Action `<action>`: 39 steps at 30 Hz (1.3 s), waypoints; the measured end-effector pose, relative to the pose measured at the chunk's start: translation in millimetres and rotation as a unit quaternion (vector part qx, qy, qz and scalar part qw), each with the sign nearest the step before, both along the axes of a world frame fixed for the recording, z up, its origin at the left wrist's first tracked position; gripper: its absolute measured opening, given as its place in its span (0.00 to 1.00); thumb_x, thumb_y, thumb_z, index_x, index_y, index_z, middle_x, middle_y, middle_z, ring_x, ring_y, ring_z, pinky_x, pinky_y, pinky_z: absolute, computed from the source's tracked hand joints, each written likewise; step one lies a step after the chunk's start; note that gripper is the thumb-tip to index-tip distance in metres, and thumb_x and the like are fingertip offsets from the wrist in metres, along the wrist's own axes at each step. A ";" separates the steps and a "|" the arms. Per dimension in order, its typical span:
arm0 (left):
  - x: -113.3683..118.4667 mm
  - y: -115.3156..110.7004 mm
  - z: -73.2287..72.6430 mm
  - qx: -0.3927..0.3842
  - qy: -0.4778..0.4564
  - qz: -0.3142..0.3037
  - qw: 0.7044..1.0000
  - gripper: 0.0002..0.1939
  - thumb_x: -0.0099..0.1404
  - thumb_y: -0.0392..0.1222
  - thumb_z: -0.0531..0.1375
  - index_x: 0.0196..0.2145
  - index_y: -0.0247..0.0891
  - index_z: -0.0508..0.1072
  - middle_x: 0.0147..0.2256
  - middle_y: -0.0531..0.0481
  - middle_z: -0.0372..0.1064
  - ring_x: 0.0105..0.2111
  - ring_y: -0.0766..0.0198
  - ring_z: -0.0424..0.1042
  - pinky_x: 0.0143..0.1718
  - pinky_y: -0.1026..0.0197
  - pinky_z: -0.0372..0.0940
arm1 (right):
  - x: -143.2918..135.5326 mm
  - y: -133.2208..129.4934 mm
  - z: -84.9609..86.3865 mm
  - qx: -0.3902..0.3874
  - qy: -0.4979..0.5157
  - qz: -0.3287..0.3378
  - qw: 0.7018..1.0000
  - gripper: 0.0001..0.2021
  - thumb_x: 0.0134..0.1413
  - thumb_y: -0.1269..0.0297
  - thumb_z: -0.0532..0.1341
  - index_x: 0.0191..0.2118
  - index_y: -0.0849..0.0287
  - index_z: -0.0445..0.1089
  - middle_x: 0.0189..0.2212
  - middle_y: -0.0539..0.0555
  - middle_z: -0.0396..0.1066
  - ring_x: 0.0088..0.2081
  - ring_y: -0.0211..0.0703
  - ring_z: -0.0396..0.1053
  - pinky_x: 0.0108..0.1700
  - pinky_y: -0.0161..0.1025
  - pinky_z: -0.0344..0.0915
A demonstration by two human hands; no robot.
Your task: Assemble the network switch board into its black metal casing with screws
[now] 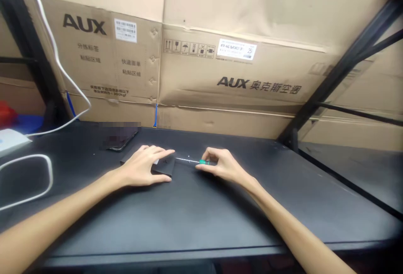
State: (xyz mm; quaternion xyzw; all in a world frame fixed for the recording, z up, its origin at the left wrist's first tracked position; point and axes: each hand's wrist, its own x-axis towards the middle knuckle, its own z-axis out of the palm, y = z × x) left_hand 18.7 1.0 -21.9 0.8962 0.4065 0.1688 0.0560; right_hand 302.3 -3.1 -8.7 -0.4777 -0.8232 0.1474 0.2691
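Observation:
My left hand [143,167] lies over a flat black box [166,165], thumb along its near edge and fingers across its top and far side. Much of the box is hidden beneath the palm. In my right hand [222,164], thumb and fingers pinch a small screwdriver [202,162] with a green and dark handle. Its thin metal shaft points left, and the tip is close to the box's right side; whether it touches cannot be made out. Small bright specks lie beside the shaft, too tiny to name.
Behind the hands on the black table [189,219] lies a dark, partly blurred flat object [121,136]. A white cable [52,173] and a white device [12,140] are at the left. Cardboard sheets [189,76] form the back wall, and a black metal strut [330,72] slants at the right.

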 end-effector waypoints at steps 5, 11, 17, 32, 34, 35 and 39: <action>0.6 -0.5 -0.1 0.011 -0.016 -0.007 1.000 0.36 0.57 0.59 0.62 0.61 0.46 0.62 0.55 0.45 0.66 0.52 0.50 0.66 0.54 0.48 0.58 | -0.9 -0.5 2.9 0.067 -0.048 -0.001 0.997 0.18 0.59 0.51 0.56 0.26 0.59 0.71 0.25 0.52 0.72 0.28 0.39 0.66 0.33 0.36 0.60; 2.1 -1.7 -0.5 0.010 -0.016 -0.008 1.000 0.36 0.57 0.59 0.62 0.60 0.46 0.62 0.54 0.45 0.67 0.50 0.50 0.67 0.53 0.47 0.58 | -0.7 -2.5 1.2 -0.028 0.009 0.007 1.000 0.16 0.47 0.50 0.65 0.31 0.59 0.70 0.28 0.50 0.71 0.26 0.38 0.67 0.31 0.35 0.64; 2.2 -1.7 -0.6 0.016 -0.019 -0.008 1.000 0.35 0.58 0.59 0.62 0.60 0.48 0.63 0.54 0.46 0.67 0.51 0.50 0.66 0.53 0.48 0.58 | 1.5 -0.9 4.3 -0.016 -0.015 0.013 1.000 0.18 0.52 0.48 0.61 0.29 0.60 0.75 0.25 0.53 0.73 0.26 0.39 0.67 0.31 0.36 0.62; 3.6 -2.8 1.1 -0.001 -0.013 0.003 1.000 0.33 0.56 0.62 0.61 0.57 0.49 0.67 0.54 0.46 0.67 0.51 0.50 0.66 0.53 0.47 0.59 | 3.0 0.6 -1.9 -0.018 -0.027 -0.027 0.999 0.16 0.49 0.50 0.65 0.26 0.59 0.70 0.26 0.51 0.72 0.28 0.39 0.66 0.32 0.36 0.59; 4.4 -3.2 2.3 -0.006 -0.013 0.011 1.000 0.32 0.55 0.62 0.62 0.55 0.49 0.69 0.54 0.47 0.67 0.50 0.49 0.67 0.52 0.48 0.59 | 2.3 -0.9 0.7 0.010 -0.064 -0.025 0.998 0.17 0.54 0.49 0.61 0.28 0.59 0.73 0.26 0.52 0.73 0.28 0.40 0.66 0.33 0.36 0.58; 4.8 -3.3 2.7 -0.006 -0.014 0.013 1.000 0.32 0.55 0.62 0.62 0.55 0.50 0.69 0.53 0.47 0.67 0.50 0.49 0.67 0.52 0.48 0.59 | 1.6 -1.4 1.3 0.018 -0.075 -0.020 0.997 0.18 0.56 0.49 0.59 0.29 0.59 0.74 0.27 0.53 0.74 0.28 0.40 0.67 0.33 0.37 0.58; 5.6 -2.6 2.3 -0.001 -0.024 0.015 1.000 0.33 0.54 0.62 0.62 0.56 0.49 0.68 0.53 0.47 0.68 0.49 0.50 0.68 0.51 0.48 0.60 | -0.9 -0.6 -1.4 0.040 -0.077 0.000 0.996 0.22 0.60 0.48 0.54 0.28 0.59 0.75 0.26 0.54 0.74 0.28 0.41 0.67 0.33 0.37 0.59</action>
